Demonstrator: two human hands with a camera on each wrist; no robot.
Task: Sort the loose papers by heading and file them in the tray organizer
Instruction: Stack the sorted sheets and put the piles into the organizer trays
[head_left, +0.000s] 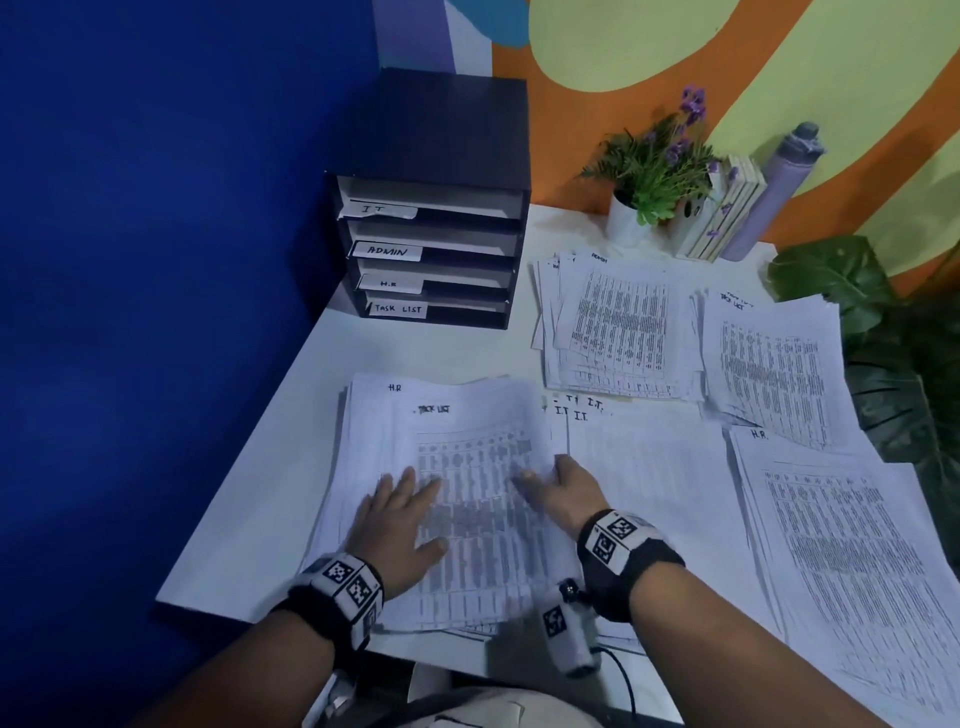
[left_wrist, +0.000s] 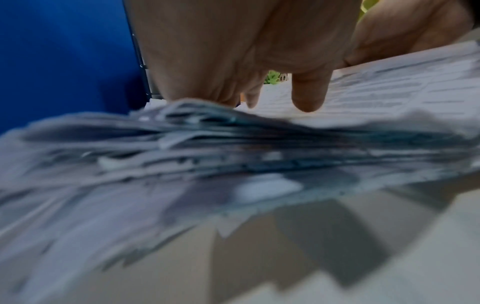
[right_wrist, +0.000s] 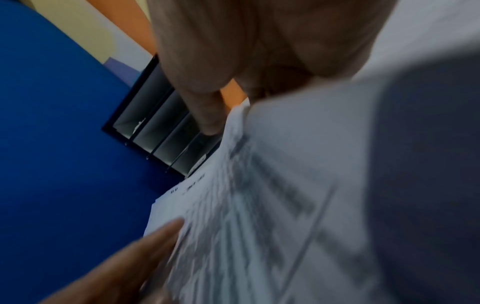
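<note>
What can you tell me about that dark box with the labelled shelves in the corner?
The tray organizer is a dark, wood-look box standing upright on the white table's far left corner, by the blue wall. Its open front shows four stacked trays with handwritten white labels: IT, ADMIN, H.R, TASK LIST, top to bottom. The trays look empty. Neither hand touches it.

wall (head_left: 156, 208) blue | tray organizer (head_left: 441, 124) black | papers (head_left: 467, 519) white, grey-printed tables
</note>
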